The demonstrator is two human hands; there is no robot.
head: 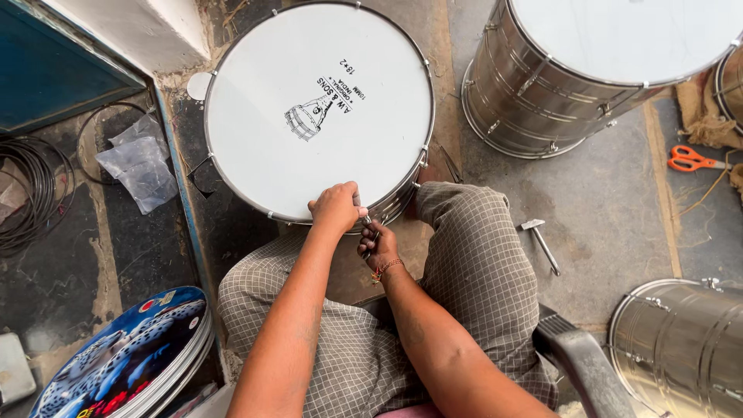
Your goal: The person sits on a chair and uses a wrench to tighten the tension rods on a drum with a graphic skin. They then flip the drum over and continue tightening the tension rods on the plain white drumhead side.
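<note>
At the far left a coil of black wire (27,193) is lying on the floor, with a crumpled clear plastic bag (139,166) just beside it, and a stack of printed blue drum skins (128,356) is sitting near the person's left knee.

In the middle, the white-headed drum (317,108) is standing head-up on the floor between the person's knees, its metal rim touching both hands at the near edge. The left hand (337,207) is resting knuckles-up on the rim, fingers curled shut around what looks like the top of a tuning lug or small key; the thing itself is too hidden to tell. The right hand (379,246), with a red thread bracelet at the wrist, is closing around a thin metal tool (368,249) just below the rim.

By the look of it, the step in hand is tightening 1 tension fitting at the near edge. The next move would be calling for a steady turn of the tool while the left hand is bracing the rim.

Further right, a small hammer (542,241) is lying on the concrete, 2 bare steel drum shells (534,85) are standing near and well apart from each other, and orange scissors (693,159) are lying at the far right.
</note>
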